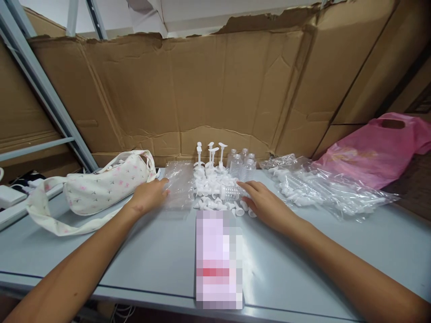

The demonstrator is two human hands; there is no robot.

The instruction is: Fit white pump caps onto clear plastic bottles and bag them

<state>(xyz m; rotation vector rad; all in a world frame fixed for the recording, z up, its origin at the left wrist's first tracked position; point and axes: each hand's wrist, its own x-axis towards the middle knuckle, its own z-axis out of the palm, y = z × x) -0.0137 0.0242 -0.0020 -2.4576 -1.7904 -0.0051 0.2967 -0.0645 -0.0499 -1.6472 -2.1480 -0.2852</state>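
Touching one lying bottle (230, 192): right hand (266, 202)

Three upright pump heads (211, 153), one lying clear bottle (230, 193), one floral bag (101, 186), one pink bag (373, 152) — caps (210, 185) uncountable.

A pixelated patch (218, 260) lies on the table (134, 251), nearer the camera than the fingers and between the forearms; what it covers cannot be told. The right hand (266, 204) hides its thumb, so whether its fingers (244, 185) close on the lying bottle (230, 192) is unclear. Right of them, clear bags (319, 188) hold white pieces too small to name. Farther right, the picture's edge cuts the pink bag (377, 150). Far left of the left fingers (164, 181), it cuts a white device (8, 196).
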